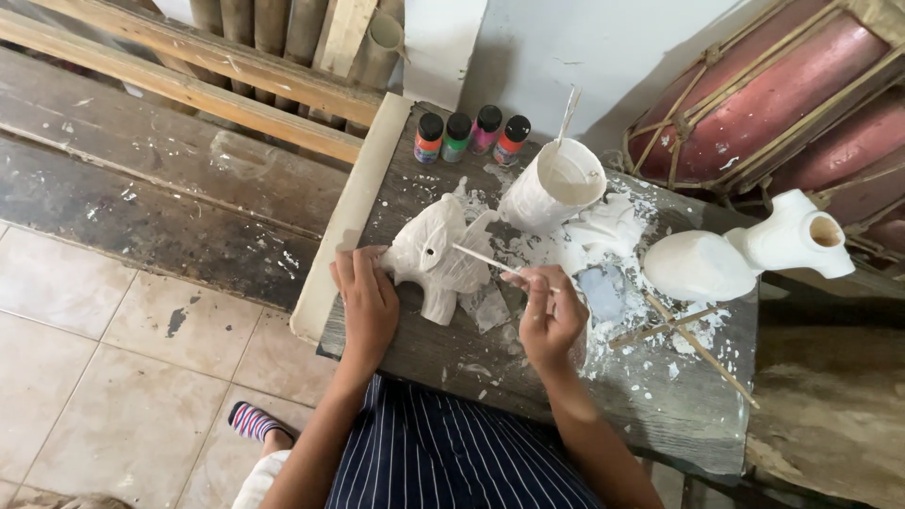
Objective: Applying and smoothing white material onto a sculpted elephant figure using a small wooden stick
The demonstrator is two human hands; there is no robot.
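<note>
The white elephant figure lies on the dark wooden table, steadied at its near-left edge by the left hand, fingers curled against it. The right hand, just right of the elephant, pinches a thin white stick whose tip touches the figure's side. Beyond the elephant stand a white cup of paste and four paint bottles

Matt white plaster-like elephant figure; rough, weathered wooden table flecked white; glossy plastic paint bottles at twelve o'clock.
</note>
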